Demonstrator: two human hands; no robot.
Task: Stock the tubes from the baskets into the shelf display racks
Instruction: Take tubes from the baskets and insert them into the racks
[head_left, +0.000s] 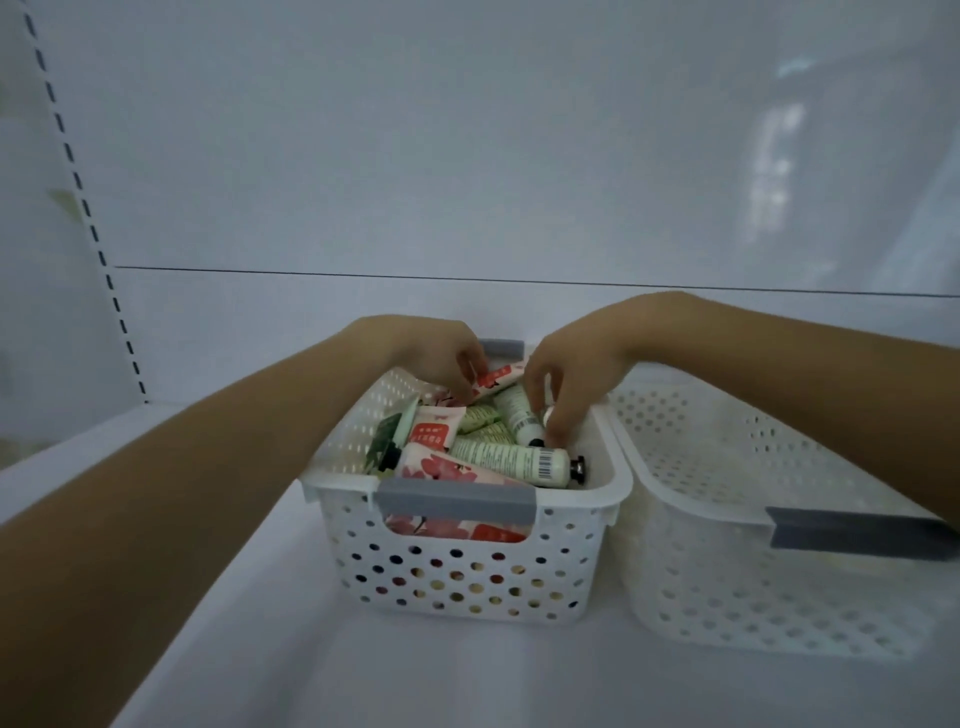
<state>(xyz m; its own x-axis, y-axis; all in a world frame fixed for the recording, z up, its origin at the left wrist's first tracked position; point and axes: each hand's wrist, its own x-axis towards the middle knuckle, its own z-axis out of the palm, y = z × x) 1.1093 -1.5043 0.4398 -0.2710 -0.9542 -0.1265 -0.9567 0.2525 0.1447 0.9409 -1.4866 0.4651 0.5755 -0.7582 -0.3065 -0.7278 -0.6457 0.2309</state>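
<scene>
Tubes (467, 457) heaped loose in the left basket (467, 582), 1 of 2 white perforated ones side by side; pink floral tubes mixed with pale green ones, black caps pointing various ways. Grey handle strip at near and far rim, with a pink tube visible through the near handle opening. Right basket (727, 545) just beside it on the same white shelf (249, 649), rims close together; contents not clear through the holes.

Left hand (431, 358) reaching in over the far left corner, thumb and fingers pinching a red-and-white labelled tube (496, 376) raised at the far end of the heap. Right hand (571, 379) dipped in from the far right side, fingers curled down and pinching the upper part of a pale green tube (514, 410) leaning cap-down against the pile.

Both forearms bare, stretched forward from the lower corners. Behind, a plain white back panel (467, 156); at far left, a slotted upright (78, 182).
</scene>
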